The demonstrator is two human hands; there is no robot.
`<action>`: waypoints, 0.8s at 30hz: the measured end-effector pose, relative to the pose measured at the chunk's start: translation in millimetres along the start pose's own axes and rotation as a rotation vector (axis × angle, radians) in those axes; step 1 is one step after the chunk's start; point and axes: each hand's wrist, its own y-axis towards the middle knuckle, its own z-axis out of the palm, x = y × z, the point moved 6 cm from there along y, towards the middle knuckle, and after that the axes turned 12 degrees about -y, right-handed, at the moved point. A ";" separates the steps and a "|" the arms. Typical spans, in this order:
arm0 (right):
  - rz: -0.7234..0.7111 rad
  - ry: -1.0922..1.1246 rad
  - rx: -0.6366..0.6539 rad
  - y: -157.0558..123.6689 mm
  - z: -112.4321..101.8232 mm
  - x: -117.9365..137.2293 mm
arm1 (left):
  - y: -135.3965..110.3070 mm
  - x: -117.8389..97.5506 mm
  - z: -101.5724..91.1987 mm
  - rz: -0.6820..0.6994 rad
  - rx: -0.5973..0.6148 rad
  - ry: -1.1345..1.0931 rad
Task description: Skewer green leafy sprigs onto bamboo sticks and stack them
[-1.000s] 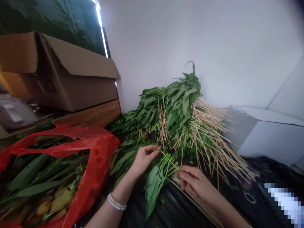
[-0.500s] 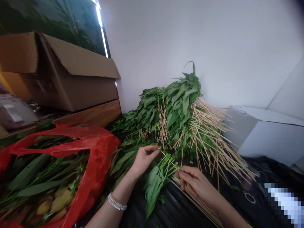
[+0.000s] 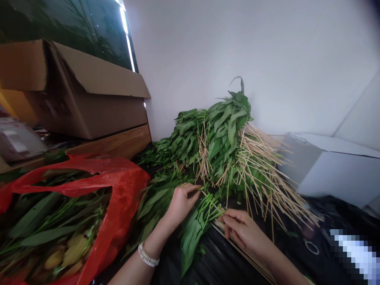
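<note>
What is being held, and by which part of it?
A thin stick bearing leafy stems: the left hand pinches its far end; the right hand holds it just nearer than the stems, its exact grip partly hidden.

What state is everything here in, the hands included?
Left hand: fingertips pinched at the skewer's tip
Right hand: fingers closed on its other end
Held skewer: partly filled with leafy stems
Loose sticks: bare, lying down
Leafy skewers: heaped against the wall
Red bag: open, greens inside
Cardboard box: flaps open
White box: looks shut
</note>
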 end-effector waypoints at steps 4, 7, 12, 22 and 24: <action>0.002 0.006 -0.001 0.9 0.7 -2.7 | -0.1 -3.8 1.2 0.049 0.016 0.068; -0.017 0.004 -0.001 0.9 -0.4 -2.1 | 0.4 -1.7 -2.6 0.001 -0.027 0.048; -0.034 0.006 0.007 1.2 -0.6 -0.3 | -0.5 2.8 -5.2 -0.042 -0.046 0.108; -0.011 -0.005 -0.010 2.9 1.7 -3.1 | -4.2 0.1 2.4 0.013 0.015 0.206; -0.007 -0.015 -0.011 3.2 1.9 -3.5 | -4.6 -1.2 3.0 0.014 0.021 0.210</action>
